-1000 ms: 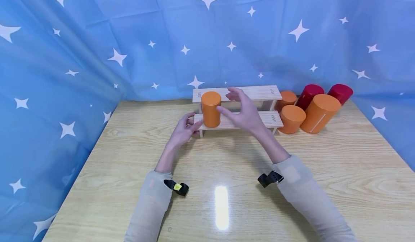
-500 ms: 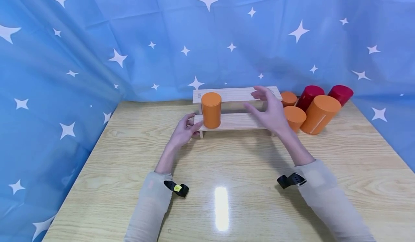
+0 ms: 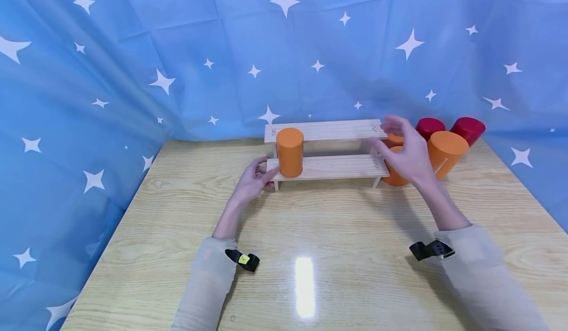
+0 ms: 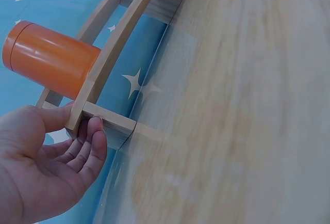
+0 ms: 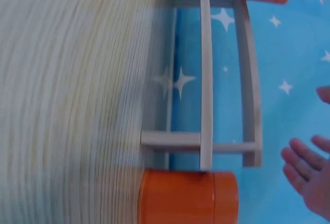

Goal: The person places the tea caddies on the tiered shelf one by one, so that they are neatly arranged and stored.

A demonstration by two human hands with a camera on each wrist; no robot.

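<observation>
Thumb of the left hand (image 3: 252, 180) presses on the left end of the lower board of a two-tier wooden rack (image 3: 341, 167); its fingers curl beneath, gripping the board. Right hand (image 3: 408, 156) holds nothing: thumb spread from loosely bent fingers, it hangs at the rack's right end. Both forearms extend forward in pale sleeves (image 3: 201, 281), each with a black strap (image 3: 431, 249) at the wrist. A lidded orange canister (image 3: 290, 153) stands upright on the lower tier, just beside the left thumb; its cap hides any contents. Right of the rack, two short orange canisters (image 3: 394, 178) are partly covered by the right hand; a tall orange canister (image 3: 447, 146) and two red canisters (image 3: 469, 128) stand near. The light wood-grain tabletop (image 3: 355, 242) supports the rack and reflects a bright strip. A blue star-print curtain (image 3: 222, 94) hangs behind and along the left side.
</observation>
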